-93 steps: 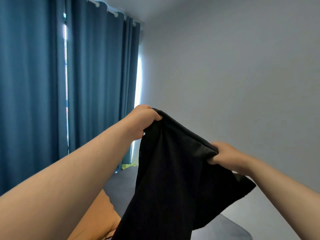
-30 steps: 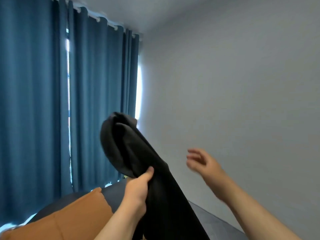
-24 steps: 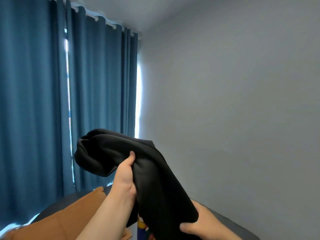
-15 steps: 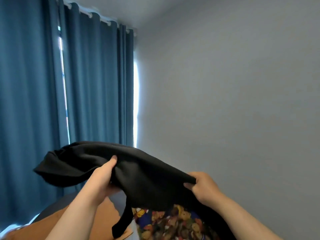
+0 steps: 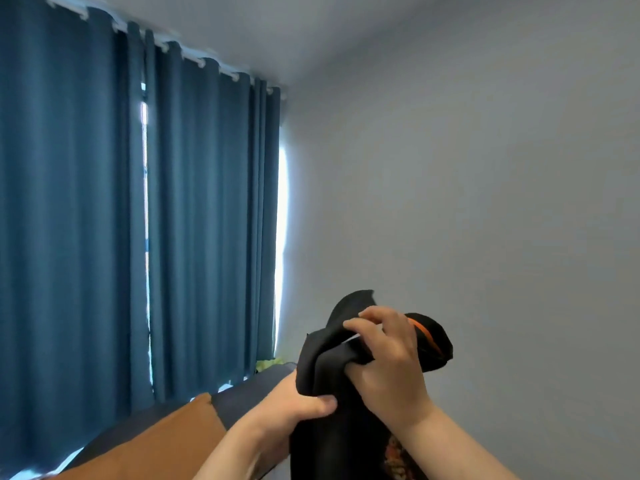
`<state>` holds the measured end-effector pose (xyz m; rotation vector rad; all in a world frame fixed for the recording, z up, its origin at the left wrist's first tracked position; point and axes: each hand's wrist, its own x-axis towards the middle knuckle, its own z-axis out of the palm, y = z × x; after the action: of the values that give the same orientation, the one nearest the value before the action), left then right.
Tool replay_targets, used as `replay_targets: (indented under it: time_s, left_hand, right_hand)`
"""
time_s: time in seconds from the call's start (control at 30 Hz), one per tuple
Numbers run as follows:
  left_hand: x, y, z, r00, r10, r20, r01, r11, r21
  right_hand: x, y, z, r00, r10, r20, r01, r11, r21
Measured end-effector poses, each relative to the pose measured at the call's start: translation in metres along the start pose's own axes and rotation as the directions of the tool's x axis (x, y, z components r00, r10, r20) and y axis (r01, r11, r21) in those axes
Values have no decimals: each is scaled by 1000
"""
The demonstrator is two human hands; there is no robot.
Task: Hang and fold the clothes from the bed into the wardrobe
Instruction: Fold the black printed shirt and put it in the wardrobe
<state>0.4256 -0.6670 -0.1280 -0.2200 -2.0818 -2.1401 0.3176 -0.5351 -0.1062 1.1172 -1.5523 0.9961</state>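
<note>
A black garment [image 5: 332, 438] with an orange trim line and a colourful print low down is bunched up in front of me, its lower part hanging out of the bottom of the frame. My left hand [image 5: 294, 405] grips it from the left side with the thumb pressed across the cloth. My right hand [image 5: 388, 358] grips the bunched top of the garment, fingers curled over a fold. The wardrobe is not in view.
Blue curtains [image 5: 138, 220] cover the window on the left. A plain grey wall [image 5: 485, 202] fills the right. Below lie an orange pillow [image 5: 166, 441] and the dark grey bed cover [image 5: 249, 393]. Something yellow-green [image 5: 268, 363] sits by the curtain foot.
The garment, spread flat between both hands half a second ago, is now gathered into an upright bunch. Both hands have come close together at the right of centre.
</note>
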Motion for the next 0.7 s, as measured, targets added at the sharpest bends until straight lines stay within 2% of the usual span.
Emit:
replay_targets:
  time_s: [0.1,0.17,0.2,0.23,0.3,0.33,0.4,0.47,0.53,0.57,0.63,0.67,0.7]
  left_hand:
    - [2,-13,5,996,76,-41,-84,964,-253]
    - [1,-16,5,988,144,-48,-152,916,-372]
    - [-1,-15,4,985,168,-35,-167,891,-421]
    - [-3,-13,3,983,183,-36,-179,871,-457]
    - [-7,-12,6,979,199,-49,-200,872,-447]
    - [-6,-10,7,976,208,-65,-217,894,-393]
    - [-5,-7,9,966,212,-145,-242,941,-235]
    - [-6,-5,11,958,243,-155,-257,964,-74]
    - [-12,-7,8,960,204,-193,-194,978,70]
    - [-13,-10,7,962,169,-215,-148,983,107]
    - [-21,-30,-14,958,71,-279,-59,997,50]
    - [-27,-41,-23,930,51,-363,-33,998,56]
    - [-28,-46,-30,841,15,-541,71,988,137]
  right_hand:
    - [-14,2,-9,958,285,42,-288,953,95]
    - [-25,19,-23,865,498,57,-501,862,74]
    - [-28,27,-31,784,607,131,-618,783,66]
    - [-31,35,-37,689,675,264,-717,689,108]
    - [-36,44,-44,543,625,561,-837,455,303]
    - [-38,47,-44,505,588,631,-863,351,363]
    - [-41,46,-42,532,552,643,-840,248,482]
    - [-33,45,-45,603,555,573,-756,167,633]
    - [-16,42,-54,653,529,542,-685,108,720]
    - [-7,40,-59,657,516,550,-685,105,721]
    - [9,38,-64,643,494,585,-710,100,697]
    - [17,35,-65,637,478,605,-719,87,689]
    - [25,30,-66,635,446,631,-724,56,688]
